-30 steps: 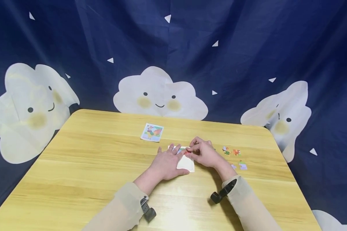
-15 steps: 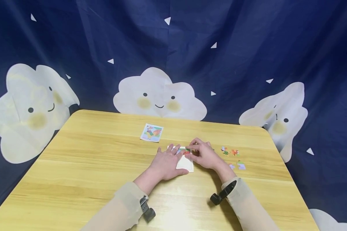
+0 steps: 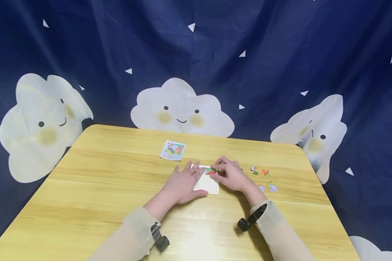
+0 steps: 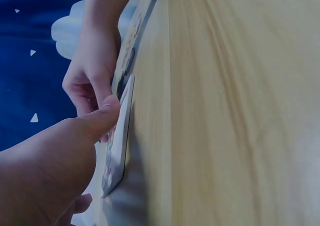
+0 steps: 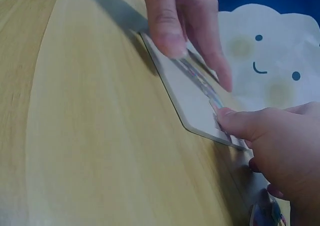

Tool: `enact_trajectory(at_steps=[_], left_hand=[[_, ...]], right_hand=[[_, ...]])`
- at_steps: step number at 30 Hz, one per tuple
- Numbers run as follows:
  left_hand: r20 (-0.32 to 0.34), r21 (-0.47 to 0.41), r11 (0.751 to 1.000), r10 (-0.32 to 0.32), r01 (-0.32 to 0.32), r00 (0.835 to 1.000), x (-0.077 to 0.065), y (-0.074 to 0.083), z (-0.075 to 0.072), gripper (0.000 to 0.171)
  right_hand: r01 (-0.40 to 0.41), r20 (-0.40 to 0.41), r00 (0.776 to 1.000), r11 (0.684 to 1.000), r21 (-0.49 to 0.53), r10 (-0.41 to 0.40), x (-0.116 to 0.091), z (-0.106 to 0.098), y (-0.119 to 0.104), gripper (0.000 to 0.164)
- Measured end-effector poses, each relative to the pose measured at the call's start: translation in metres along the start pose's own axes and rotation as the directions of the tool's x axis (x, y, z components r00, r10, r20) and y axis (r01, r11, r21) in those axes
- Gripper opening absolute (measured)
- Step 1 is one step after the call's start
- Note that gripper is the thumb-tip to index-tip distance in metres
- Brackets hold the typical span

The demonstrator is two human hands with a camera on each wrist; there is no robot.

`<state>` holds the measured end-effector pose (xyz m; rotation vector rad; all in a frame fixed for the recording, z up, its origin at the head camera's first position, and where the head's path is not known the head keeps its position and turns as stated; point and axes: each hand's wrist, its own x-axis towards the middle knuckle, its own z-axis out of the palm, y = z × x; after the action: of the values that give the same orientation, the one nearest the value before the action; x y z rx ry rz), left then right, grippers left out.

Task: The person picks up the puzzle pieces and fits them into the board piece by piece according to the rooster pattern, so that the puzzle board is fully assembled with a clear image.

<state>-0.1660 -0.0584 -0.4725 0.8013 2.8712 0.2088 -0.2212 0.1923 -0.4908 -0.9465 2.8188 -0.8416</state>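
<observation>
White puzzle board (image 3: pixel 205 185) flat on the pale wooden surface (image 3: pixel 101 203), with a row of coloured pieces (image 3: pixel 207 169) along the far side and bare white nearer the person. Left hand (image 3: pixel 180 185) spread over the board's left part, fingers straight, thumb out toward the near edge; cannot tell whether touching there or just above. Right hand (image 3: pixel 232 175) at the far right corner, thumb and index finger curled, pinching the red-and-green piece (image 3: pixel 211 173) at the row's end. Beyond the left hand, a printed picture card (image 3: pixel 173 150). Right of the right hand, loose pieces (image 3: pixel 265 173), orange and green farther back, lilac closer in. Behind the surface, a dark blue curtain (image 3: pixel 215 40) with smiling white clouds (image 3: pixel 183 98).
</observation>
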Motion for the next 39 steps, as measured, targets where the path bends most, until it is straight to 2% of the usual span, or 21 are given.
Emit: enact_trajectory(at_steps=[11, 19, 27, 31, 35, 39], left_hand=[[-0.038, -0.044, 0.999, -0.017, 0.015, 0.999, -0.024, -0.019, 0.007, 0.091], [-0.064, 0.001, 1.000, 0.015, -0.015, 0.998, -0.028, -0.025, 0.015, 0.084], [-0.070, 0.008, 1.000, 0.011, -0.011, 0.997, -0.030, -0.023, 0.015, 0.082], [-0.083, -0.001, 1.000, 0.008, -0.008, 0.997, -0.030, -0.023, 0.016, 0.078], [-0.096, -0.004, 1.000, 0.015, -0.015, 0.995, -0.030, -0.024, 0.017, 0.074], [-0.094, -0.021, 1.000, 0.016, -0.018, 0.995, -0.029, -0.023, 0.018, 0.071]], right_hand=[[-0.004, -0.009, 1.000, 0.989, 0.149, 0.005, -0.009, -0.012, 0.001, 0.035], [-0.041, -0.034, 0.998, 0.973, 0.225, 0.049, -0.029, -0.025, 0.011, 0.042], [-0.011, -0.127, 0.991, 0.986, 0.168, 0.033, -0.049, -0.038, 0.025, 0.041], [-0.026, -0.157, 0.986, 0.985, 0.173, 0.053, -0.058, -0.045, 0.033, 0.041], [-0.063, -0.149, 0.985, 0.982, 0.179, 0.091, -0.065, -0.050, 0.037, 0.042], [-0.090, -0.116, 0.988, 0.990, 0.104, 0.102, -0.068, -0.051, 0.040, 0.045]])
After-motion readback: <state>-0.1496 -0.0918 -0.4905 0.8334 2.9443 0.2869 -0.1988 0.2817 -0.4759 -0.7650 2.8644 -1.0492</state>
